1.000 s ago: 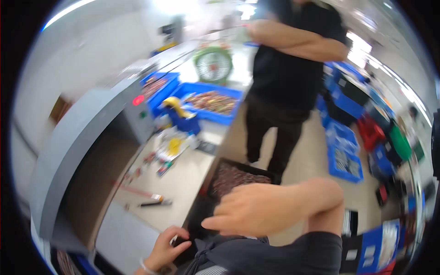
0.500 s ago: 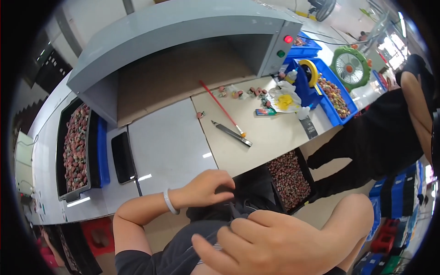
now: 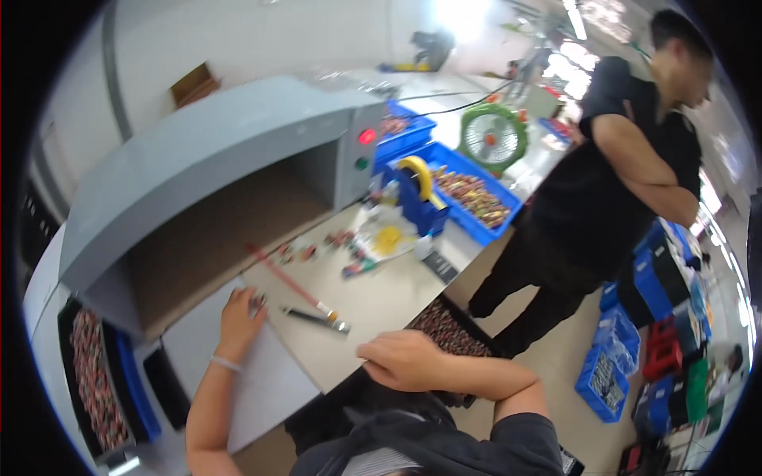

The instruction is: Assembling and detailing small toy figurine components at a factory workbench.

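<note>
My left hand (image 3: 240, 324) is at the table, left of a red-handled brush (image 3: 287, 278). Its fingertips close round a small pinkish painted piece (image 3: 257, 301), slightly blurred. Beside the brush lies a dark, slim pointed tool (image 3: 315, 319). At the table's front edge hovers my right hand (image 3: 403, 360), its fingers curled in; what they hold, if anything, is hidden. Several similar small pieces (image 3: 340, 238) lie beyond the brush, close to a white sheet with a yellow smear (image 3: 387, 238).
A grey open-fronted machine (image 3: 214, 151) spans the back. A blue tape dispenser (image 3: 422, 208) stands before a blue tray of pieces (image 3: 496, 230) and a green fan (image 3: 494, 139). Black trays of pieces sit at left (image 3: 95, 381) and below the table (image 3: 448, 329). A co-worker (image 3: 571, 198) stands at right.
The view has swung to the right. My left hand has reached forward onto the table to the small piece; my right hand has moved from near my body to the table's front edge.
</note>
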A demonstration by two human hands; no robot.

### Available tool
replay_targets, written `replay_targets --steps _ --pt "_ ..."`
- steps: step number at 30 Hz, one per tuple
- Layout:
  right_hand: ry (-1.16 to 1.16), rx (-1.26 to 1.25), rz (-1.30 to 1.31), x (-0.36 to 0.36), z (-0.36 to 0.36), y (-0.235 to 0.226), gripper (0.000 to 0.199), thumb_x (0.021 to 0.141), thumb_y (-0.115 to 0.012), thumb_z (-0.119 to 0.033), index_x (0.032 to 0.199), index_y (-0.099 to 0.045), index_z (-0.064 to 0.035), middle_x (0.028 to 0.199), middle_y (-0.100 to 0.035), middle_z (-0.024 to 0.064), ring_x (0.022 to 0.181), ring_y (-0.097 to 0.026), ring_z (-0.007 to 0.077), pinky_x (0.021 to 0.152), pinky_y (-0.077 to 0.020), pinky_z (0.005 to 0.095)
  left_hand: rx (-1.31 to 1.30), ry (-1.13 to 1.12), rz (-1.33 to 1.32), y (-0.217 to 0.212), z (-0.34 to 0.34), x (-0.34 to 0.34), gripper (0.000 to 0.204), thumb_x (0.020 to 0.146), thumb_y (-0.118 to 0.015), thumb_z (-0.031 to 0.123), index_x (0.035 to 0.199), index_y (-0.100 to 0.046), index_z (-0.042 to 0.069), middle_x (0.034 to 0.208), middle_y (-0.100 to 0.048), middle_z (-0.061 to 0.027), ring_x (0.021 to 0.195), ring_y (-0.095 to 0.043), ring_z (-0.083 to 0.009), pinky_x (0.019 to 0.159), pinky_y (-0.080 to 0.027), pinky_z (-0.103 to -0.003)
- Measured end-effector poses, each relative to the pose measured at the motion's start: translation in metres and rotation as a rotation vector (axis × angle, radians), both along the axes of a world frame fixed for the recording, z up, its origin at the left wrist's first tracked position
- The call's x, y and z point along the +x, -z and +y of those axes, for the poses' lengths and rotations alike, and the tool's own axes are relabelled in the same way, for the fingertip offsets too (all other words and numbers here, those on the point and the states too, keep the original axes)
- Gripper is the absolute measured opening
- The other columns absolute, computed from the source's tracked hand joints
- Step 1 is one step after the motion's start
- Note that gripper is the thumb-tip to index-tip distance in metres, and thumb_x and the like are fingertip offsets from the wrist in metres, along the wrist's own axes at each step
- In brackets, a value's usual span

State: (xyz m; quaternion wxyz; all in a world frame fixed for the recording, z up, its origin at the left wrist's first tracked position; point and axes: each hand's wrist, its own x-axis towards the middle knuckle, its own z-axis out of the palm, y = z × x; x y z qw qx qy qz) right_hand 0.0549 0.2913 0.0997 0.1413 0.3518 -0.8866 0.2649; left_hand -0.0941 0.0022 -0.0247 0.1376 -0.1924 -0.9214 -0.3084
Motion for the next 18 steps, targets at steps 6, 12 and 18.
replay_targets --steps 6,12,18 --pt "0.085 -0.077 -0.055 -0.024 -0.013 0.115 0.025 0.072 -0.060 -0.011 0.095 -0.053 -0.0060 0.090 -0.055 0.0112 0.089 -0.053 0.0289 0.079 -0.0415 0.0393 0.058 -0.013 -0.049 -0.003 -0.008 0.009 0.020 0.066 -0.065 0.005 0.085 -0.059 0.005 0.077 -0.053 -0.0090 0.070 -0.056 -0.0237 0.066 -0.046 -0.031" --pt "0.216 -0.116 -0.005 -0.056 -0.032 0.116 0.028 0.066 -0.060 -0.008 0.093 -0.053 -0.0040 0.098 -0.055 0.0133 0.096 -0.050 0.0327 0.084 -0.0370 0.0429 0.926 0.151 -0.708 -0.033 0.008 0.026 0.035 0.084 -0.051 0.002 0.119 -0.048 -0.001 0.111 -0.050 -0.0099 0.089 -0.060 -0.0190 0.080 -0.050 -0.031" --pt "0.267 0.041 0.047 -0.073 -0.054 0.120 0.038 0.068 -0.060 -0.012 0.105 -0.053 -0.0057 0.111 -0.051 0.0111 0.108 -0.043 0.0317 0.092 -0.0310 0.0433 1.234 0.150 -0.852 -0.076 0.002 0.078 0.038 0.087 -0.043 -0.001 0.124 -0.043 0.003 0.110 -0.048 -0.0086 0.097 -0.057 -0.0202 0.087 -0.047 -0.032"
